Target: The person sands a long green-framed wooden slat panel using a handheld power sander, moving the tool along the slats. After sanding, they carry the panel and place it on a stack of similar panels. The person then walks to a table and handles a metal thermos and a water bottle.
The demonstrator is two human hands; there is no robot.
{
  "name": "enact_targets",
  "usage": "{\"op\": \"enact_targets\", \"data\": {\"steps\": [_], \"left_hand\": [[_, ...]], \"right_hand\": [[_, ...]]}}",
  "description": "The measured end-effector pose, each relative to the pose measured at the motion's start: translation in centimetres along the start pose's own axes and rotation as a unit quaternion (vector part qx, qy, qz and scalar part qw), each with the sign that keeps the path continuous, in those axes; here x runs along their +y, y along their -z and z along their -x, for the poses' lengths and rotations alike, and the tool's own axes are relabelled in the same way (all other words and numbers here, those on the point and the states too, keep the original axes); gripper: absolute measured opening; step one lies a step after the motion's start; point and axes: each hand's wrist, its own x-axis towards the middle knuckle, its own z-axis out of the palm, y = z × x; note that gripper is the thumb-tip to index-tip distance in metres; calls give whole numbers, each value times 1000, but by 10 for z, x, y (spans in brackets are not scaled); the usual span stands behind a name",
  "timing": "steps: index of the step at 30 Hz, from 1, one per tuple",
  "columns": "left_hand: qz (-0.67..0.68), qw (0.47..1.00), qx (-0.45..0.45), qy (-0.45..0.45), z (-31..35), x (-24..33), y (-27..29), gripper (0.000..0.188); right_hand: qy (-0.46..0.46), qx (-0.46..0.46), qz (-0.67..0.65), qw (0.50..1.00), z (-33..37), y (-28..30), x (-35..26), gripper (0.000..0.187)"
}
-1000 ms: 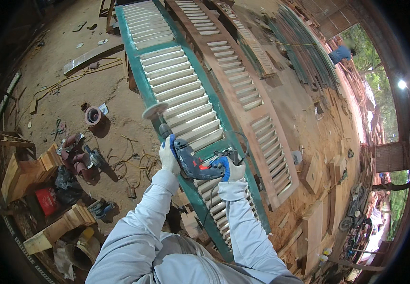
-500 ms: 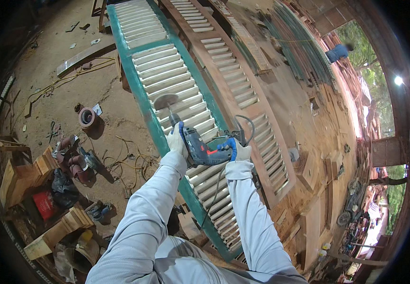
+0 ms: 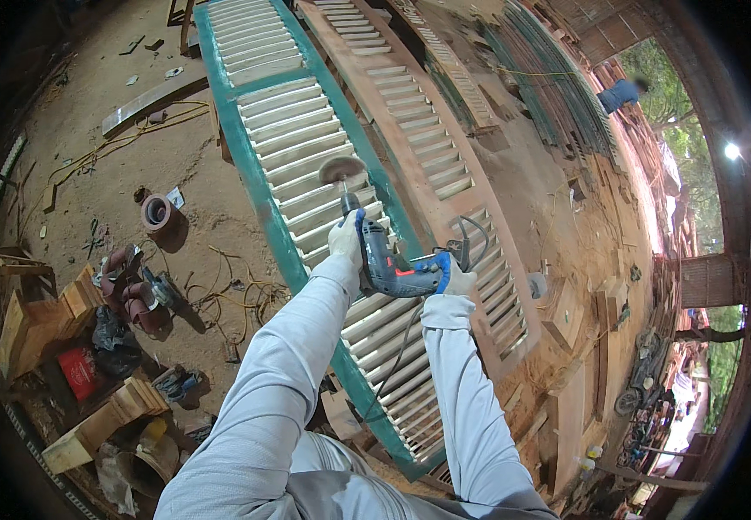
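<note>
A corded power drill (image 3: 393, 267), dark blue with a red switch, is held in both my gloved hands above a slatted shutter. My right hand (image 3: 455, 275) wraps round its rear handle. Farther forward, my left hand (image 3: 347, 236) grips the drill's front near the chuck. A round brown sanding disc (image 3: 342, 170) is fitted at the drill's tip and lies over the pale slats; I cannot tell whether it touches them. The louvred shutter (image 3: 268, 201) has a green frame around bare slats. From the handle a black cord loops to the right and hangs down across the slats.
A second, brown louvred shutter (image 3: 423, 147) lies alongside on the right. On the left floor are a roll of abrasive (image 3: 159, 213), yellow cable (image 3: 124, 139), another power tool (image 3: 178, 386) and wooden blocks (image 3: 55, 321). Long green strips (image 3: 540, 82) and a person (image 3: 623, 94) are at the far right.
Both hands have carried the drill to the right, and the disc has shifted from the slats' left side toward the right frame edge. My grip is the same.
</note>
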Motion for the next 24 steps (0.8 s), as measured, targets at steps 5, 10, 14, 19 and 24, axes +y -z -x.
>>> {"op": "enact_targets", "data": {"steps": [5,10,14,19,24], "left_hand": [[-55,997,-49,-9,-24,10,-31,32],[-66,996,-45,-34,-31,17,-31,31],[-8,1000,-16,-15,1,29,-13,30],[-5,996,37,-78,-9,38,40,34],[18,997,38,-60,33,58,63,30]], "right_hand": [[89,-161,96,978,-36,51,43,21],[59,-84,-22,994,-9,8,20,6],[13,-73,-8,997,-4,0,12,7],[-35,-105,5,994,13,-25,20,15],[-30,-98,-17,995,40,-15,56,19]]}}
